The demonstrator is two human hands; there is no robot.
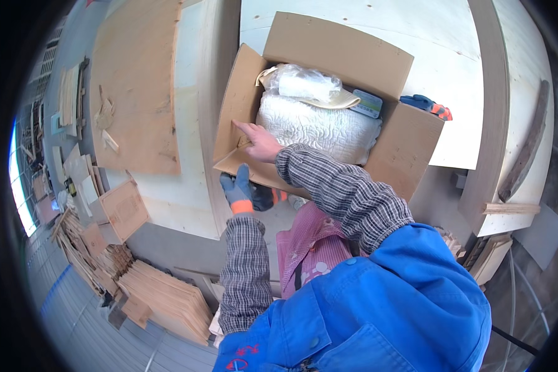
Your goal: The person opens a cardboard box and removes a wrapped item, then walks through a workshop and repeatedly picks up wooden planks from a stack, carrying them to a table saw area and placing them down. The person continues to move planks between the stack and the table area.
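Observation:
An open cardboard box (406,146) stands in front of me with its flaps spread. Inside lie a white quilted, wrinkled bundle (316,127), a clear plastic bag (307,84) with something white, beige cloth (347,99) and a small blue-green packet (368,104). My bare right hand (263,142) reaches over the near left corner, index finger stretched toward the left flap, holding nothing visible. My left hand (235,188), in a blue-grey glove with an orange cuff, grips the near left corner from below; some fingers are hidden. Beside it is a dark blue-and-orange item (266,197) I cannot make out.
A blue-and-orange glove (425,105) lies right of the box on a pale board (452,68). Large plywood sheets (136,87) stand to the left. Stacked thin boards (164,301) are at lower left; a curved wood strip (527,146) lies far right.

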